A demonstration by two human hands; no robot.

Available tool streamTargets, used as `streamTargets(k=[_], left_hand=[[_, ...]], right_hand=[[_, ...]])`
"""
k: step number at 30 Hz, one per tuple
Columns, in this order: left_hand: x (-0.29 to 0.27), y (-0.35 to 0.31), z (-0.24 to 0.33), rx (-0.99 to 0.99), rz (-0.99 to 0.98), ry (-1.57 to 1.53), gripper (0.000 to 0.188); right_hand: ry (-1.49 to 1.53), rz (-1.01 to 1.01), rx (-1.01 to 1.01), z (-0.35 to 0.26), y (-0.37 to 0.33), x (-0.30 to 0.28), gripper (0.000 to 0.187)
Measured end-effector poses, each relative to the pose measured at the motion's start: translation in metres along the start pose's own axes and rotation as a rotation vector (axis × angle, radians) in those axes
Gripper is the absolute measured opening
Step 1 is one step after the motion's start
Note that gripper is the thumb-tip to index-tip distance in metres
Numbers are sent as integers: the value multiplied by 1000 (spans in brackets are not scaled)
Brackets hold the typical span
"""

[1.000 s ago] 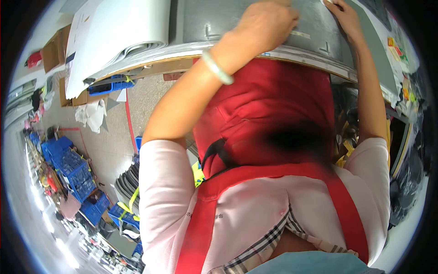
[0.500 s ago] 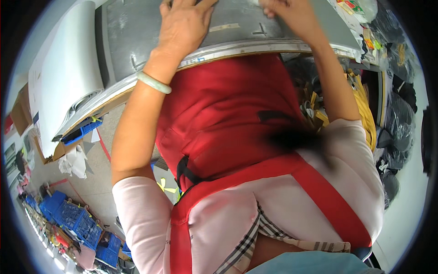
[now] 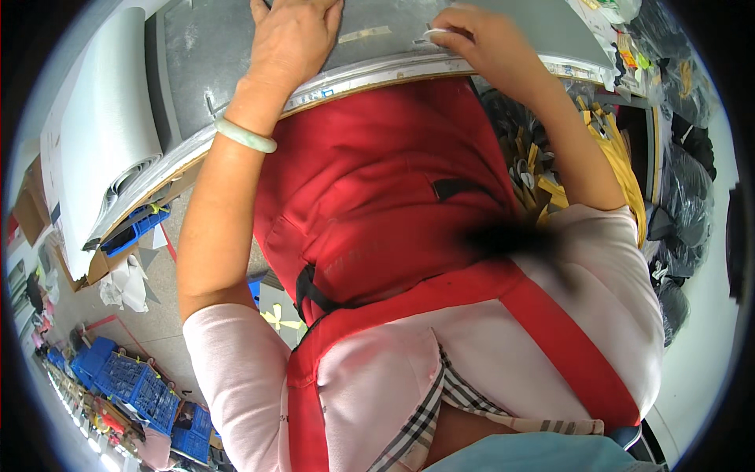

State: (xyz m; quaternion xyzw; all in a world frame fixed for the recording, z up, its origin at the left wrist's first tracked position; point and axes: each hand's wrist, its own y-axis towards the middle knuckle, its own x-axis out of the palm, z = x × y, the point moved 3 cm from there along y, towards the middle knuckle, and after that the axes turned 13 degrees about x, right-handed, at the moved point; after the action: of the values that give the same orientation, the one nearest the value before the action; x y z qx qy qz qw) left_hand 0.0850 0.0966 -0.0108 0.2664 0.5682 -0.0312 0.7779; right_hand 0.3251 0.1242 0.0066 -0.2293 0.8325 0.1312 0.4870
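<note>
No legible text: blurred print (image 3: 314,95) on table edge (image 3: 377,77), faint marks (image 3: 358,258) on apron (image 3: 377,169).

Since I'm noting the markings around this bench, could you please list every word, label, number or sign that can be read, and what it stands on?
Table edge: blue and dark printing, which I'd rather not copy.
Red apron: faint marks, too blurred to read.
Orange packet at right: any print is too small to read.
</note>
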Motion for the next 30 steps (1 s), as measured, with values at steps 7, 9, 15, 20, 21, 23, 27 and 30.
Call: streamTargets(k=[7, 9, 15, 20, 21, 23, 27, 30], left_hand=[[0, 0, 1, -9, 12, -7, 29], [-1, 0, 2, -10, 9, -12, 29], [1, -3, -2, -10, 7, -21, 29], [13, -4, -12, 99, 159, 106, 27], [18, -5, -15, 66, 113, 14, 30], [20, -6, -15, 99, 171, 34, 30], [22, -8, -15, 70, 142, 24, 30], [23, -8, -15, 54, 134, 19, 30]], right_hand=[[427, -14, 390, 4, 0, 7, 17], [336, -2, 366, 1, 0, 7, 18], [330, -249, 389, 1, 9, -11, 19], [550, -50, 326, 15, 68, -15, 19], [432, 11, 301, 20, 86, -16, 19], [313, 78, 266, 30, 120, -13, 21], [40, 262, -28, 35, 169, -11, 24], [-42, 254, -92, 35, 187, -8, 24]])
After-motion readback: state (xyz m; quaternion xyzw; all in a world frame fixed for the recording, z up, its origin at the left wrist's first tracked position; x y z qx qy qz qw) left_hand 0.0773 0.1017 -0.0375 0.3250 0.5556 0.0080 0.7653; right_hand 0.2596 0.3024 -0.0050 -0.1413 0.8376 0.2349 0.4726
